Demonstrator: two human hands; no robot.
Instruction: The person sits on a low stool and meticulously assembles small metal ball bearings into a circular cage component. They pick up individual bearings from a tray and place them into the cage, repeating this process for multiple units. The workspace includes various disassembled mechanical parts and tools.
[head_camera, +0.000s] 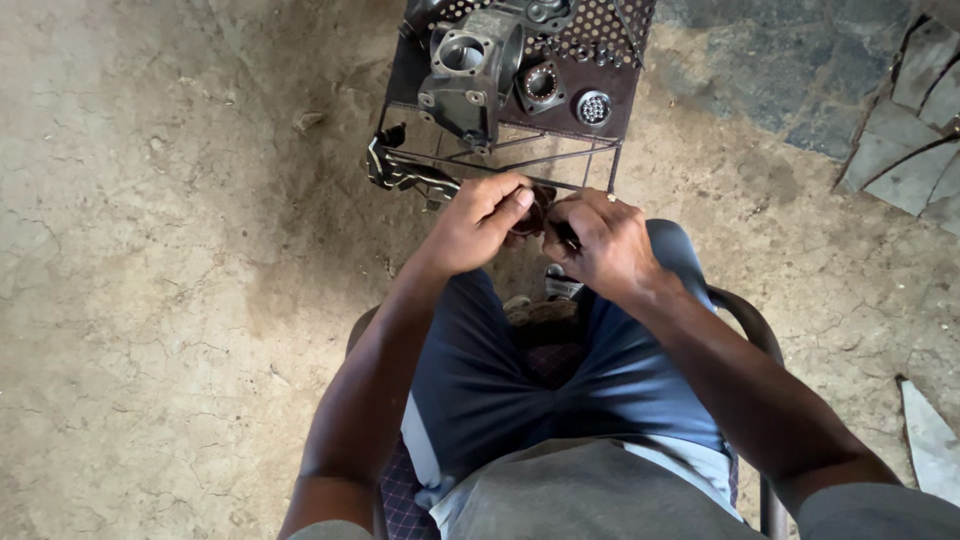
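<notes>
I sit on a chair with my knees apart, both hands raised in front of them. My left hand (478, 222) and my right hand (603, 245) meet around a small dark ring-shaped metal part (538, 210), which shows only between the fingers. The left thumb and fingers pinch its left side. The right hand grips its right side and also holds a thin dark tool (566, 236) against it. Most of the part is hidden by my fingers.
A perforated metal stand (622, 95) just ahead carries a grey cast housing (470, 70), a round bearing-like piece (541, 84) and a small toothed disc (594, 108). Cracked dirt floor lies all around. Stone slabs (900, 130) lie at the upper right.
</notes>
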